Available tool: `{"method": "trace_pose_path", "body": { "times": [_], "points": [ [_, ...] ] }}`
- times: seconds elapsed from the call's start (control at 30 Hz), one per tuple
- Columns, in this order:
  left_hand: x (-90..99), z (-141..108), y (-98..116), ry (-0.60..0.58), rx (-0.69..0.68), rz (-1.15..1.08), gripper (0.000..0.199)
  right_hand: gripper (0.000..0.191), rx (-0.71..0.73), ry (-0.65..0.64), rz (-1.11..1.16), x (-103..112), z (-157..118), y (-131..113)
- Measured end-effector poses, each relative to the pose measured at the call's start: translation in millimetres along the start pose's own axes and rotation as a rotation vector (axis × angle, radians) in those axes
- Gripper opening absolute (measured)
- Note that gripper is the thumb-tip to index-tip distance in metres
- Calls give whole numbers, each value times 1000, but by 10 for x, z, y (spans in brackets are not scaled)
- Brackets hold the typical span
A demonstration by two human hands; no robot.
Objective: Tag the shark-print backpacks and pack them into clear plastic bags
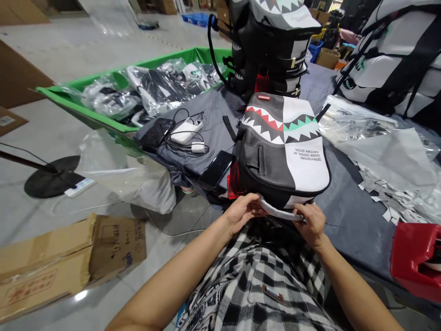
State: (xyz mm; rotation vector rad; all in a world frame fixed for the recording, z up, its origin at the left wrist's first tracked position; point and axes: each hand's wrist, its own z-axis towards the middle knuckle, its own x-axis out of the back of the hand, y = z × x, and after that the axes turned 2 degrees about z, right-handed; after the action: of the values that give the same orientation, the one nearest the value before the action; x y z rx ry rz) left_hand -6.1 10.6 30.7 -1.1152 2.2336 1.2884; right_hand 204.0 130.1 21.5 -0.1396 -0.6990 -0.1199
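A black and white backpack with a red and green shark-teeth print lies on the grey-covered table, its top end toward me. Along its near edge curves a pale grey carry handle. My left hand has its fingers closed round the left end of that handle. At the handle's right end, my right hand pinches it between thumb and fingers. A red tag hangs out at the backpack's left side. Black strap ends stick out on both sides.
Left of the backpack lie a black phone and a white charger with cables. A green-rimmed bin holds bagged backpacks. More backpacks are stacked behind. Plastic bags and a red holder are at right.
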Motion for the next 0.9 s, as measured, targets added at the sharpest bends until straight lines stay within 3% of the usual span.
{"method": "trace_pose_path", "body": {
  "times": [0.17, 0.3, 0.43, 0.5, 0.67, 0.77, 0.87, 0.9],
  "points": [
    [-70, -255, -195, -6, 147, -89, 49, 17, 26, -19, 2, -3, 14, 0],
    [-237, -414, -249, 73, 39, -116, 36, 16, 37, -9, -16, 12, 32, 1],
    [-470, -295, -167, 213, 74, -313, 23, 17, 53, -14, -10, 38, 24, 4],
    [-577, -195, -136, 290, 90, -440, 27, 19, 65, -35, -16, 42, 15, 3],
    [-651, -99, -199, 248, -18, -621, 42, 27, 81, -46, -65, 3, -2, -3],
    [-486, -228, -293, 151, -11, -433, 33, 27, 73, -10, -95, -22, -20, -3],
    [-253, -460, -285, 83, 104, -12, 45, 28, 68, 3, -66, -37, -45, -8],
    [-201, -532, -240, 99, 60, 171, 44, 29, 67, 3, -59, -42, -51, -10]
  ]
}}
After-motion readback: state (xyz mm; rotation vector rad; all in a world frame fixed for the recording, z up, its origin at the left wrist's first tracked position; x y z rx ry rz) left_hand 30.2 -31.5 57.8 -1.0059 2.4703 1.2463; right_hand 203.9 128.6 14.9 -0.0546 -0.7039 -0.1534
